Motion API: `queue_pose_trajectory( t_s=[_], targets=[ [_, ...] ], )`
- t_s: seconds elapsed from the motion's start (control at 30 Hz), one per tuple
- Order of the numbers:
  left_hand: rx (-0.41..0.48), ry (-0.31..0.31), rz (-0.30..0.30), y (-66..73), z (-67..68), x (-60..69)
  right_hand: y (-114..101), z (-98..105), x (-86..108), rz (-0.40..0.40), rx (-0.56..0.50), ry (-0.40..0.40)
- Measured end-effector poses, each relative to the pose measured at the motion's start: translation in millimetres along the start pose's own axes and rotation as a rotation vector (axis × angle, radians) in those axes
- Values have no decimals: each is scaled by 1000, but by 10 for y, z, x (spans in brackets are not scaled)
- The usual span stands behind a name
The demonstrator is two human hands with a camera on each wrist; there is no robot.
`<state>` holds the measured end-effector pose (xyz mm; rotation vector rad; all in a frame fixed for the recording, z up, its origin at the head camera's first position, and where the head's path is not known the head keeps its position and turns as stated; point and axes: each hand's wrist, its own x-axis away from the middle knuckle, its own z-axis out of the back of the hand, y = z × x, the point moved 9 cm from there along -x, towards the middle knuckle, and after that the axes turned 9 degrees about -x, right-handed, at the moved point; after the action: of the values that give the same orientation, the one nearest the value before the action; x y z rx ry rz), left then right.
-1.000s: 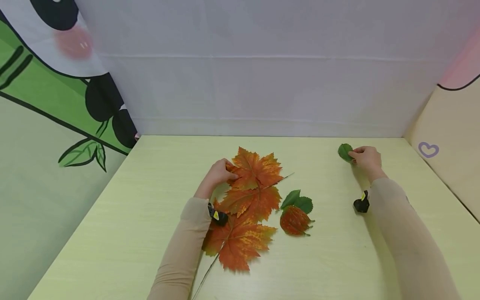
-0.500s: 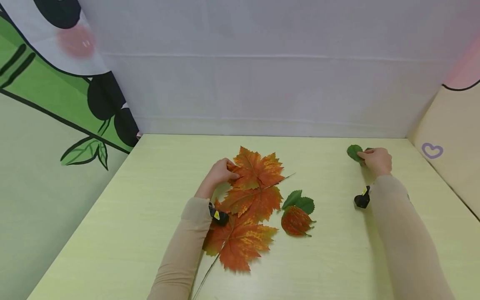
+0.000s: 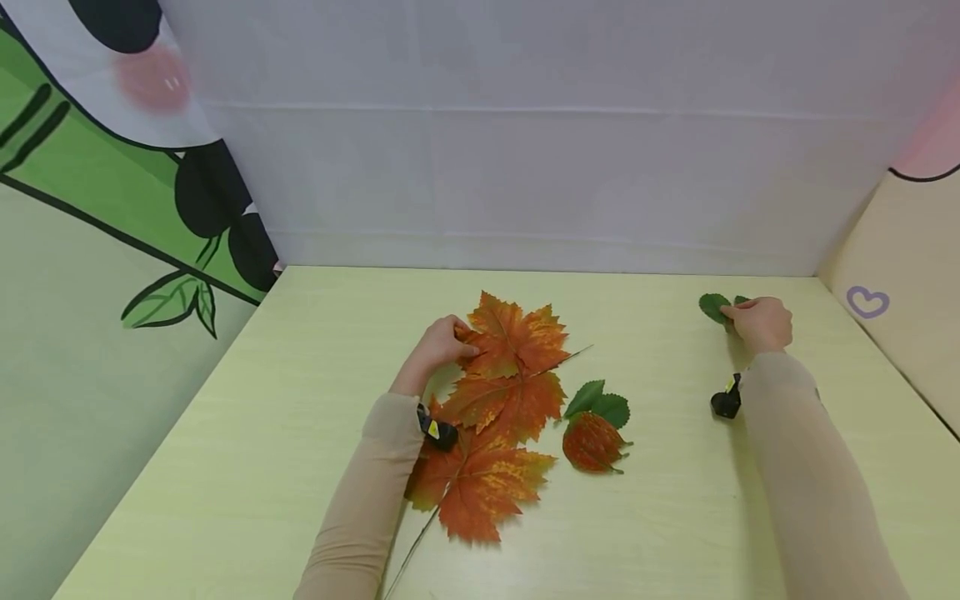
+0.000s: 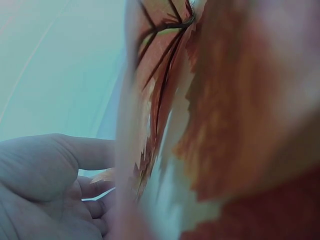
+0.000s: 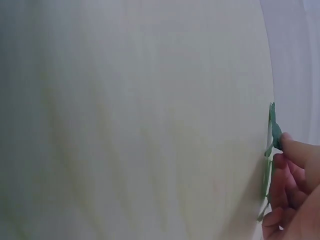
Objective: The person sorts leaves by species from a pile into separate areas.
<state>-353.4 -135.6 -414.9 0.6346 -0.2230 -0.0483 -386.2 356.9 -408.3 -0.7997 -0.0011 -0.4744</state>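
Fingers of the right hand (image 3: 761,325) drawn together, thumb and forefinger nipping a small green leaf sprig (image 3: 714,307) toward the far right of the pale table (image 3: 337,375). Left hand (image 3: 438,346) also nearly closed, thumb and fingers pinching the left edge of the upper orange leaf (image 3: 512,337). Two more orange leaves (image 3: 483,483) overlap below it, thin stem (image 3: 411,554) running to the near side. Between the hands, nearer the person: red-orange, pod-like piece (image 3: 592,443), two green leaves (image 3: 611,409) touching it
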Motion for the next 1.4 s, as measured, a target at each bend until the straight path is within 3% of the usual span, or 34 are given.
queue_pose_trajectory(
  t_s=[0.17,0.33,0.6,0.8,1.0,1.17,1.4],
  targets=[
    [-3,5,-9,26,11,-5,-48,53,57,21,-1,-1],
    [-3,8,-9,36,41,-2,-210,33,149,119,33,-55],
    [7,7,-13,31,61,13,-460,-204,370,324,70,-192],
    [-2,11,-21,-1,41,16,-576,-421,560,421,106,-266],
    [7,1,-11,-40,2,8,-664,-636,802,482,120,-379],
    [9,3,-19,-37,-9,-10,-766,-816,1015,633,75,-516],
    [31,0,-22,-14,-18,-16,-838,-1005,1310,658,72,-656]
  ],
)
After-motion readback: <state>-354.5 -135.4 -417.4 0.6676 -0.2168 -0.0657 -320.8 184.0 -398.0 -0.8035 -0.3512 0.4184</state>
